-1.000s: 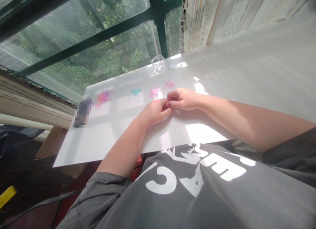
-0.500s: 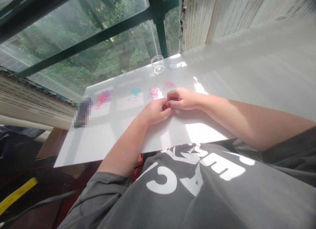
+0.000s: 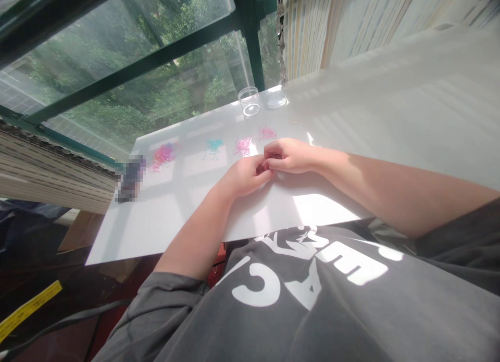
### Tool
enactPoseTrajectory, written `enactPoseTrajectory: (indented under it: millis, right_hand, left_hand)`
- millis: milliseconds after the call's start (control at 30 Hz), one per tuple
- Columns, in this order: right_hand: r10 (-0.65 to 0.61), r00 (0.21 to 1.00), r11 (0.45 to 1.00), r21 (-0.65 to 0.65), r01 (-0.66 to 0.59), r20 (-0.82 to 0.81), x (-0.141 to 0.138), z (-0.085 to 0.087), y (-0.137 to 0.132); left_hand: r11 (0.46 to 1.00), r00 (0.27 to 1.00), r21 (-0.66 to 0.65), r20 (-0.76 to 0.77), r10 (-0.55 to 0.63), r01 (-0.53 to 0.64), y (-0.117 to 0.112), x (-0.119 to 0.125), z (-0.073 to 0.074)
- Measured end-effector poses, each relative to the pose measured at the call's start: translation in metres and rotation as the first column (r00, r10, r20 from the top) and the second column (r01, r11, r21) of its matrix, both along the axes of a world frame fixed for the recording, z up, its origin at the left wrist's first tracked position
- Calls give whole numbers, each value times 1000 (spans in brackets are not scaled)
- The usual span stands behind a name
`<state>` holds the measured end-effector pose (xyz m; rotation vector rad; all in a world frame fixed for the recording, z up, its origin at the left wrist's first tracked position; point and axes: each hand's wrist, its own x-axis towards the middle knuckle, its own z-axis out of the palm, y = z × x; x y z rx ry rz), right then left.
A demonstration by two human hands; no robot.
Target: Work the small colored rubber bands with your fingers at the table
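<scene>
My left hand [image 3: 244, 177] and my right hand [image 3: 289, 156] rest together on a white board [image 3: 156, 221], fingertips touching. Both are curled into a pinch around something tiny and reddish that I cannot make out. Just beyond them lie small heaps of thin rubber bands: a pink heap [image 3: 242, 146], another pink heap [image 3: 266, 133], a teal heap [image 3: 214, 145] and a larger magenta heap [image 3: 163, 154] to the left.
A small clear round jar [image 3: 249, 101] and its white lid [image 3: 275, 102] stand at the board's far edge by the green window frame. A dark blurred object [image 3: 130, 178] lies at the left. A striped curtain hangs at the right.
Both hands stay pinched together in the same place. The view has shifted slightly; nothing on the board has moved.
</scene>
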<state>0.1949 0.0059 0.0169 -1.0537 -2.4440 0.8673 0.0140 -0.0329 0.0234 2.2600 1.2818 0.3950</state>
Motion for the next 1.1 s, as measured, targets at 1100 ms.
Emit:
enactPoseTrajectory:
  millis: [1100]
  right_hand:
    - [-16,1000,1000,-8,16,-2,-2,3,-2]
  left_hand:
    - [1000,1000,-20,-6,12,-12,-1,0,2]
